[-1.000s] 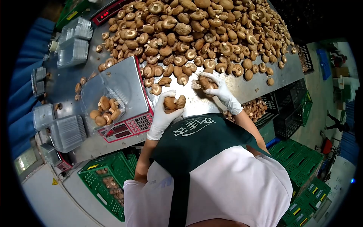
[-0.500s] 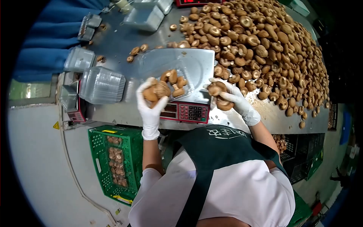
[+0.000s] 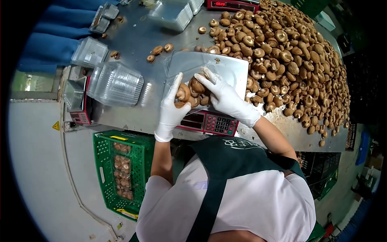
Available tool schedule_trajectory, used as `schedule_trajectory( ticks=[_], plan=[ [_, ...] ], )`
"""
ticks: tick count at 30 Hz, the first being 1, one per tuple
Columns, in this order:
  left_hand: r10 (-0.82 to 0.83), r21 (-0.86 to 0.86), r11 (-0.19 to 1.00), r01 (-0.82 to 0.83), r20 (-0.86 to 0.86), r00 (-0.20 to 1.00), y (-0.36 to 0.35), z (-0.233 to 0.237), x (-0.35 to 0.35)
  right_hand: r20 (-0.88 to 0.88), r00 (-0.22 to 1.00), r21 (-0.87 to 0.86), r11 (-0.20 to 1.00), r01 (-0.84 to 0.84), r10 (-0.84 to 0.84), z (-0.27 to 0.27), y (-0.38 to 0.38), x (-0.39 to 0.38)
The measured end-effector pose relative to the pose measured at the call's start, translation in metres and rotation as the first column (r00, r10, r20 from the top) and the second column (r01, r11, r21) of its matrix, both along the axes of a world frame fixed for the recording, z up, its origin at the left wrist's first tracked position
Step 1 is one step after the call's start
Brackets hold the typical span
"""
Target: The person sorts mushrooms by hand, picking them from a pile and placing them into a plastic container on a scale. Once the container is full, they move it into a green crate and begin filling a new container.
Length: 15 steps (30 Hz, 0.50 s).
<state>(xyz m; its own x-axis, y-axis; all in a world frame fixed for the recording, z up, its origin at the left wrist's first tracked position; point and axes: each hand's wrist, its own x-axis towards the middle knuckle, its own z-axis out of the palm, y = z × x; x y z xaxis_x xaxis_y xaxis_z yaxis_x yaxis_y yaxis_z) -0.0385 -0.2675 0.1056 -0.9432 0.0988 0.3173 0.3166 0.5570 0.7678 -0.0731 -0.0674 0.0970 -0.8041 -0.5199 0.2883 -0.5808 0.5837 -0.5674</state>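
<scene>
Both hands wear white gloves and meet over a steel-topped scale [image 3: 236, 72] with a red keypad. My left hand [image 3: 171, 113] curls its thumb and fingers round a brown shiitake mushroom [image 3: 183, 92] at the left of a small heap. From the right, my right hand [image 3: 231, 101] presses its fingers over another shiitake mushroom [image 3: 196, 85]. More mushrooms lie between the hands, in a clear plastic tray [image 3: 207, 66] that is mostly hidden by them.
A large pile of shiitake mushrooms [image 3: 298, 68] covers the table's right side. Stacked clear trays [image 3: 119, 84] stand at left, beside a second red scale [image 3: 80, 117]. Another scale [image 3: 234, 5] sits at the back. Below the edge, a green crate [image 3: 102, 161] holds packed mushrooms.
My right hand has moved left from the scale's right edge to the tray, bringing its mushrooms to the heap. My left hand stays by the tray. The view has shifted slightly.
</scene>
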Motion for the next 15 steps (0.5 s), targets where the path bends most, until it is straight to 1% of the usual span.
schedule_trajectory(
  ticks=[2, 3, 4, 5, 6, 7, 8, 9, 10, 11, 12, 14, 15],
  plan=[
    [-0.145, 0.232, 0.968, 0.099, 0.191, 0.971, -0.013, 0.003, 0.0, 0.072, 0.994, -0.262, 0.963, -0.06, 0.081, -0.002, 0.009, 0.001],
    [-0.135, 0.237, 0.967, 0.093, 0.164, 0.977, -0.016, 0.004, -0.001, 0.151, 0.986, -0.341, 0.94, -0.015, 0.07, 0.006, 0.013, 0.004],
    [-0.131, 0.24, 0.967, 0.089, 0.166, 0.977, -0.018, 0.007, -0.001, 0.068, 0.998, -0.306, 0.951, 0.027, -0.006, 0.011, 0.018, 0.003],
    [-0.098, 0.373, 0.928, 0.005, 0.233, 0.968, -0.019, 0.011, 0.0, 0.237, 0.971, -0.443, 0.888, 0.124, -0.017, 0.009, 0.022, 0.003],
    [-0.074, 0.491, 0.866, -0.088, 0.302, 0.95, -0.021, 0.014, 0.001, 0.4, 0.916, -0.548, 0.801, 0.24, -0.001, 0.007, 0.027, 0.003],
    [-0.06, 0.561, 0.82, -0.11, 0.275, 0.96, -0.022, 0.014, 0.001, 0.532, 0.846, -0.577, 0.745, 0.335, 0.031, 0.014, 0.033, 0.002],
    [-0.053, 0.562, 0.819, -0.117, 0.276, 0.96, -0.023, 0.016, 0.001, 0.648, 0.758, -0.585, 0.687, 0.432, 0.074, 0.023, 0.04, 0.001],
    [-0.039, 0.654, 0.746, -0.124, 0.228, 0.973, -0.024, 0.02, 0.001, 0.711, 0.699, -0.569, 0.643, 0.513, 0.072, 0.025, 0.046, 0.001],
    [-0.018, 0.738, 0.663, -0.125, 0.182, 0.983, -0.024, 0.026, 0.002, 0.66, 0.715, -0.713, 0.488, 0.503, 0.228, 0.021, 0.049, 0.002],
    [0.042, 0.731, 0.667, -0.147, 0.16, 0.986, -0.015, 0.035, 0.004, 0.64, 0.687, -0.749, 0.477, 0.459, 0.344, 0.021, 0.054, 0.003],
    [0.051, 0.73, 0.665, -0.157, 0.165, 0.985, -0.005, 0.042, 0.005, 0.611, 0.647, -0.785, 0.459, 0.416, 0.457, 0.024, 0.057, 0.005],
    [-0.016, 0.739, 0.672, -0.049, 0.08, 0.997, 0.022, 0.047, 0.006, 0.646, 0.641, -0.719, 0.614, 0.327, 0.415, 0.037, 0.047, 0.019],
    [-0.072, 0.715, 0.7, -0.001, 0.072, 0.995, 0.041, 0.042, 0.008, 0.709, 0.567, -0.665, 0.666, 0.337, 0.42, 0.045, 0.043, 0.028]
  ],
)
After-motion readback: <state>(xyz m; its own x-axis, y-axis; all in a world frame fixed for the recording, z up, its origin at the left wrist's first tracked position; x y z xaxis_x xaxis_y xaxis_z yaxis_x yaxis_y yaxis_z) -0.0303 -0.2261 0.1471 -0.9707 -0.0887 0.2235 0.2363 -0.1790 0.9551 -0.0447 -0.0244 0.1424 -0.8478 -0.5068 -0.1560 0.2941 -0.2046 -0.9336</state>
